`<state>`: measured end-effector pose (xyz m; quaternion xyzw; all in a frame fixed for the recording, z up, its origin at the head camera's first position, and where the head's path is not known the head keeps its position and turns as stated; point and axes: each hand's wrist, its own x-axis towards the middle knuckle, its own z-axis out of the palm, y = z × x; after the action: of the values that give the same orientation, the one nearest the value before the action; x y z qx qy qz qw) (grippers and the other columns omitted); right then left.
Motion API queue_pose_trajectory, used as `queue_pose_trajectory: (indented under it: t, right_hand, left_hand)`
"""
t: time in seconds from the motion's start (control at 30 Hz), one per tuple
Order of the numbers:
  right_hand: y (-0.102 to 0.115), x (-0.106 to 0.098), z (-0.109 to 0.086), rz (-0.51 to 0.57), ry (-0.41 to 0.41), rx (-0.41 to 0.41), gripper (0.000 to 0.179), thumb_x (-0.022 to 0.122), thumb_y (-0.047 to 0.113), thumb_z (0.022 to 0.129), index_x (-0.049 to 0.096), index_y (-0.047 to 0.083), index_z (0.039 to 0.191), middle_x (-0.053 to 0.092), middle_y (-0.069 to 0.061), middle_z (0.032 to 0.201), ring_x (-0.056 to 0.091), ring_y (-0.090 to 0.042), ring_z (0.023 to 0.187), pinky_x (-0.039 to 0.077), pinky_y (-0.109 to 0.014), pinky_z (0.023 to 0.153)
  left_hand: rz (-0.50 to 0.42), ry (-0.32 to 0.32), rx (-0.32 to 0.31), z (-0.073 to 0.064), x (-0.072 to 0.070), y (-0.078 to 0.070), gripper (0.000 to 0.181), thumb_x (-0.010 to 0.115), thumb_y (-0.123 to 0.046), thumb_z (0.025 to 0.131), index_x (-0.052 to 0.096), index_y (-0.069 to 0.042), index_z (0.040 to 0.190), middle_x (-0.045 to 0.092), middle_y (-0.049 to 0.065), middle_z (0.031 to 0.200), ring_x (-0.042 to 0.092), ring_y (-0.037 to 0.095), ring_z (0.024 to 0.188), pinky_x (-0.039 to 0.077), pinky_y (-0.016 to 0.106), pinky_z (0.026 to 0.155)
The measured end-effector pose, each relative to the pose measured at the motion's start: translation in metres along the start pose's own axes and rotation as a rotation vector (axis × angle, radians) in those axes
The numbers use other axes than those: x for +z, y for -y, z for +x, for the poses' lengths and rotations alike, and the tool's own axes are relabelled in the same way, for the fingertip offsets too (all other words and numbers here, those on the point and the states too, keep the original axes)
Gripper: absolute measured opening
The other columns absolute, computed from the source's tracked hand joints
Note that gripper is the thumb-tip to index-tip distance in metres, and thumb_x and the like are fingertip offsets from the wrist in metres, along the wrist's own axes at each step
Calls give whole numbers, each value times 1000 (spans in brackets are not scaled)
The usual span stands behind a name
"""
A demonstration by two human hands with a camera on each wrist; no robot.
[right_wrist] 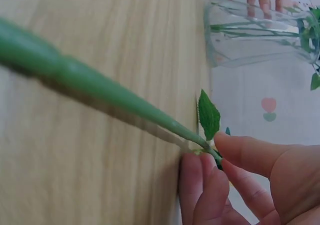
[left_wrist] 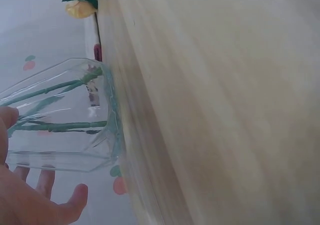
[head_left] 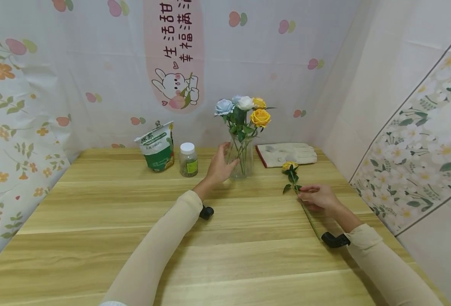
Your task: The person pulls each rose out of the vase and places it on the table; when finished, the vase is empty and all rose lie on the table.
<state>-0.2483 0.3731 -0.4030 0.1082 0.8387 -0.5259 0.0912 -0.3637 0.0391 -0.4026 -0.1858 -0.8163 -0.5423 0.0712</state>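
Note:
A clear glass vase (head_left: 247,159) stands on the wooden table, holding blue, white and yellow roses (head_left: 261,117). My left hand (head_left: 219,166) grips its left side, thumb in front and fingers round behind; in the left wrist view the little finger sticks out from the vase wall (left_wrist: 65,160). To the right, my right hand (head_left: 319,198) pinches the stem of a single yellow rose (head_left: 291,173) between thumb and fingers. This rose lies low over the tabletop with its bloom pointing away. Close up in the right wrist view, its green stem (right_wrist: 115,92) runs toward the fingertips.
Behind the single rose lies a pair of white work gloves (head_left: 286,154). Left of the vase stand a white-lidded jar (head_left: 188,160) and a green and white pouch (head_left: 156,148) with a clip on top. A patterned curtain (head_left: 110,72) closes off the table's back.

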Motion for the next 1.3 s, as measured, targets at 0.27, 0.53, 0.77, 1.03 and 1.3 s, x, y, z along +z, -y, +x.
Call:
queue_pose_trajectory:
  t: [0.27, 0.53, 0.77, 1.03, 1.3]
  right_hand:
    - [9, -6, -2, -84, -19, -106, 47, 68, 15, 95, 55, -11, 132, 71, -9, 108, 71, -15, 79, 53, -27, 57]
    - [30, 5, -5, -302, -174, -279, 35, 67, 13, 95, 65, -7, 123, 67, -25, 116, 65, -37, 104, 56, -34, 75]
    - [47, 18, -7, -307, -198, -309, 34, 69, 17, 94, 68, -2, 122, 68, -23, 118, 62, -40, 110, 55, -33, 76]
    - [69, 32, -3, -272, -200, -365, 32, 68, 14, 95, 68, -1, 123, 69, -22, 117, 61, -37, 111, 53, -24, 69]
    - [96, 50, 8, -273, -238, -433, 30, 70, 22, 94, 71, 4, 119, 72, -18, 111, 65, -35, 97, 50, -28, 64]
  left_hand:
    - [5, -1, 21, 0, 0, -1, 64, 64, -23, 98, 30, -12, 151, 37, 7, 157, 38, 27, 141, 36, 46, 113]
    - [22, -4, 28, -2, 0, 1, 63, 64, -24, 99, 32, -13, 152, 37, 5, 157, 39, 25, 141, 36, 45, 112]
    - [26, 0, 25, -2, 1, 2, 63, 63, -25, 99, 31, -14, 152, 37, 6, 156, 39, 26, 141, 37, 47, 112]
    - [52, -4, 38, -2, 4, 6, 63, 63, -26, 100, 30, -15, 153, 37, 5, 157, 40, 26, 141, 38, 48, 110]
    - [83, -9, 46, -2, 3, 4, 63, 62, -27, 100, 30, -15, 152, 39, 7, 156, 42, 26, 139, 41, 49, 108]
